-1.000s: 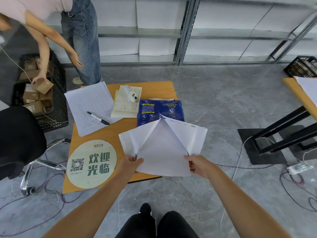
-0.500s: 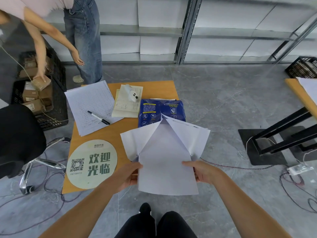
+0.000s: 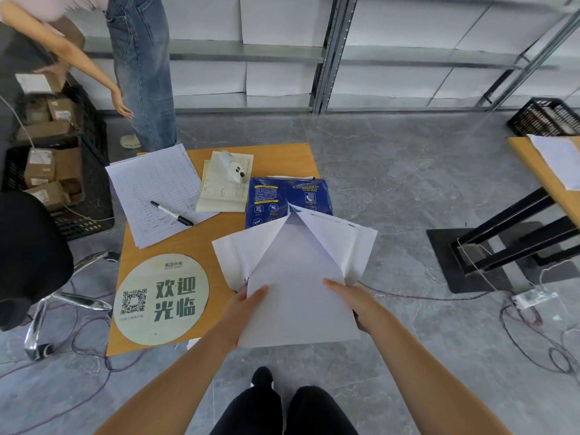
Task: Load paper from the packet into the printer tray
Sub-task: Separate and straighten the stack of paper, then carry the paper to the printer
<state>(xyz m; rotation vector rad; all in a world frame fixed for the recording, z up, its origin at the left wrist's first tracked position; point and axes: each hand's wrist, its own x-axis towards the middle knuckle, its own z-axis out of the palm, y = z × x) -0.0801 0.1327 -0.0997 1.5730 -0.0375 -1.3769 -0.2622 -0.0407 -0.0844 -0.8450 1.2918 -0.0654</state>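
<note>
Now both hands, left (image 3: pixel 243 312) and right (image 3: pixel 351 301), clamped on opposite edges of the paper stack (image 3: pixel 298 296).

The wooden bench (image 3: pixel 201 240) carries a round green-lettered sign (image 3: pixel 161 299) at 7 o'clock, a printed form (image 3: pixel 157 189) with a black marker (image 3: pixel 171 213) at 10, a notepad (image 3: pixel 224 186) at 12, and the blue paper packet (image 3: pixel 276 197) at 2.

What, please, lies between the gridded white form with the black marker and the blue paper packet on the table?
In the head view, a yellowish notepad with a small white device resting on it.
</note>
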